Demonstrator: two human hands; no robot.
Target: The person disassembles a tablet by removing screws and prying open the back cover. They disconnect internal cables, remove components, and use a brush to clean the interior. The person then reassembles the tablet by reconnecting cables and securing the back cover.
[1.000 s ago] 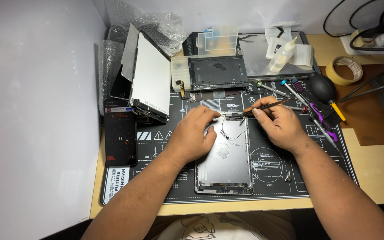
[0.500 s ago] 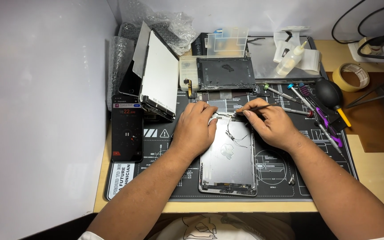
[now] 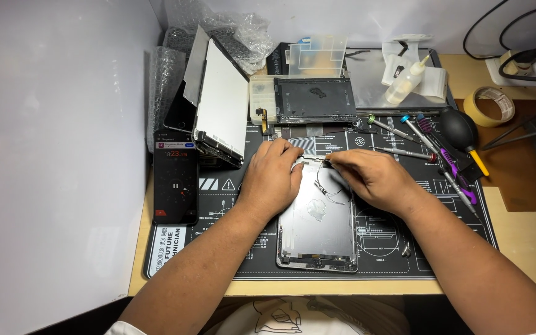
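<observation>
I see the tablet shell (image 3: 319,226), smooth grey metal with rounded corners, lying flat on the dark repair mat (image 3: 398,248), its long axis running from my chest up toward the grip. At its far edge my left hand (image 3: 272,180) presses down, fingers curled on the rim. My right hand (image 3: 370,177) pinches a thin tool; its tip is hidden, so I cannot name it. Thin wires (image 3: 325,189) trail just below the grip. Screwdrivers (image 3: 404,133) lie right of it.
</observation>
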